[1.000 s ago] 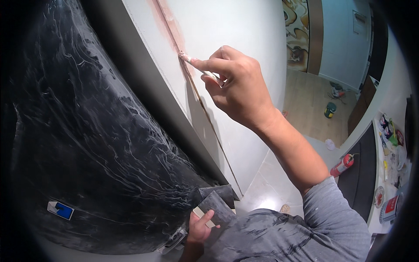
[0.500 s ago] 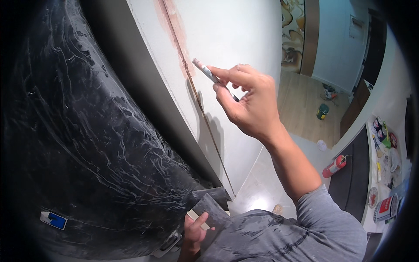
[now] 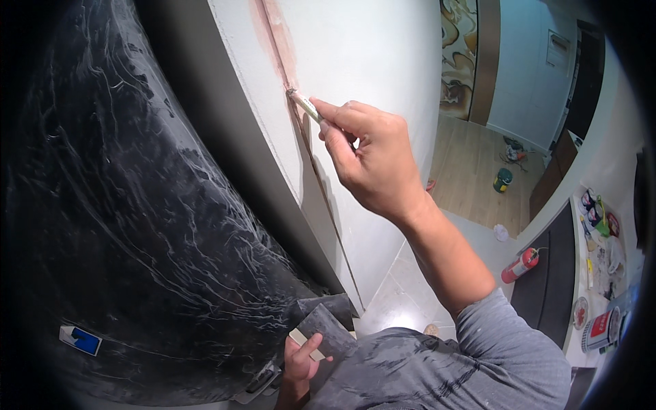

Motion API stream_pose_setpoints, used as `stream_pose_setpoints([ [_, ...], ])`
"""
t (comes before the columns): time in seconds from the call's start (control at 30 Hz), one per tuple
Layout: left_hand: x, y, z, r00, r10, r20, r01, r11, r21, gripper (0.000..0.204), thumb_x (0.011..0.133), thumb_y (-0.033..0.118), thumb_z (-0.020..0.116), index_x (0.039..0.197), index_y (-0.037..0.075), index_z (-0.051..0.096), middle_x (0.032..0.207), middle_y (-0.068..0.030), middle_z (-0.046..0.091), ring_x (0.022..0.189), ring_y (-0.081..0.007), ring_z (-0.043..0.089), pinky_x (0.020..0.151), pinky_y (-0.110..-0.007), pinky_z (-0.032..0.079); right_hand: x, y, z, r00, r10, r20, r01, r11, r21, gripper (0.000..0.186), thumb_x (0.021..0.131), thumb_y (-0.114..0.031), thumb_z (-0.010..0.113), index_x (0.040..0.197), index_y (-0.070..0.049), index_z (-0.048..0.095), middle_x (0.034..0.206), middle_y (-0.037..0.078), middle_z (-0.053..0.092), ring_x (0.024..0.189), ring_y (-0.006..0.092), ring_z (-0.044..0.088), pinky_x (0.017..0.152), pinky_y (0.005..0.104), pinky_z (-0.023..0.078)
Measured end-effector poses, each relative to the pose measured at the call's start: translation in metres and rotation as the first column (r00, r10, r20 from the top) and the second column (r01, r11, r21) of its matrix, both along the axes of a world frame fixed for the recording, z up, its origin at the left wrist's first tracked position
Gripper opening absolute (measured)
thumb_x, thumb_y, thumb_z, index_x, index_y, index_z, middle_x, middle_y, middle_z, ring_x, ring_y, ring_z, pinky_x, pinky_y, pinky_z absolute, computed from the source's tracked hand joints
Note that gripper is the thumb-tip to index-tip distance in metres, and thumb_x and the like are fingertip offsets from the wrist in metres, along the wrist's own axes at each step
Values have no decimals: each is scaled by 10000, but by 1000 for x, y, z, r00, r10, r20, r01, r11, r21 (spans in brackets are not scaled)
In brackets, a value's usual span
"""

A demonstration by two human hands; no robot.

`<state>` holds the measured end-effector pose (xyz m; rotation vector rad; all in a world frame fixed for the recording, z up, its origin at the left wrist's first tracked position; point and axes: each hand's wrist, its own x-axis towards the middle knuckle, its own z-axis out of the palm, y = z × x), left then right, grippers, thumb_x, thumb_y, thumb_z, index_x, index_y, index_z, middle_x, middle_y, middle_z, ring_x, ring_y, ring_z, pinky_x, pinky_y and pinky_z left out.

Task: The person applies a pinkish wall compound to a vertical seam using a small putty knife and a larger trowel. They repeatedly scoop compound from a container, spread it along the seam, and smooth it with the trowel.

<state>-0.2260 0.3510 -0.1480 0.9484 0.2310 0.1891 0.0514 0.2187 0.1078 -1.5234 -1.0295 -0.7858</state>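
Note:
My right hand (image 3: 372,154) is closed round a slim, pale, smeared hand tool (image 3: 305,104), pinched between thumb and fingers. Its tip touches a long dark groove (image 3: 316,167) that runs down the white wall panel (image 3: 362,61). Pinkish filler (image 3: 263,31) borders the upper part of this groove. Low in front of my body, my left hand (image 3: 301,361) grips a flat grey scraper (image 3: 328,328) by its cream edge strip. The exact kind of the slim tool cannot be made out, since my fingers cover its rear part.
Black plastic sheeting (image 3: 157,239) drapes the large shape on the left. At the right stand a red fire extinguisher (image 3: 521,265) and a shelf with a tin can (image 3: 601,329) and several small items. A dark green tub (image 3: 503,180) is on the wooden floor beyond.
My right hand has moved left and slightly down, bringing the slim tool's tip from beside the groove onto it. My left hand keeps its hold on the scraper, nearly unmoved.

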Motion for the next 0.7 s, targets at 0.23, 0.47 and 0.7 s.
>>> stream_pose_setpoints([
  [0.23, 5, -1, -3, 1000, -31, 0, 31, 999, 7, 400, 1016, 103, 653, 1373, -59, 574, 1106, -184, 738, 855, -279, 762, 549, -367, 600, -20, -13, -16, 996, -68, -63, 57, 984, -166, 329, 917, 2, 629, 1203, 5, 790, 755, 175, 659, 608, 247, 620, 605, 372, 492],
  [0.47, 8, -6, 0, 999, -45, 1, 45, 999, -4, 388, 1026, 88, 648, 1386, -36, 575, 1121, -182, 737, 859, -281, 764, 558, -372, 605, -15, -35, 13, 995, 23, -100, -36, 991, -133, 331, 906, -45, 611, 1177, 31, 786, 802, 227, 692, 698, 327, 666, 702, 419, 542],
  [0.7, -2, -9, 5, 1000, 4, -9, -5, 1000, -23, 337, 1010, 63, 657, 1338, -4, 623, 1087, -132, 752, 866, -259, 774, 573, -377, 632, -7, -3, 15, 1000, -3, 29, 1, 999, 45, 325, 931, 1, 638, 1218, -1, 791, 741, 161, 652, 595, 223, 580, 596, 364, 480],
])
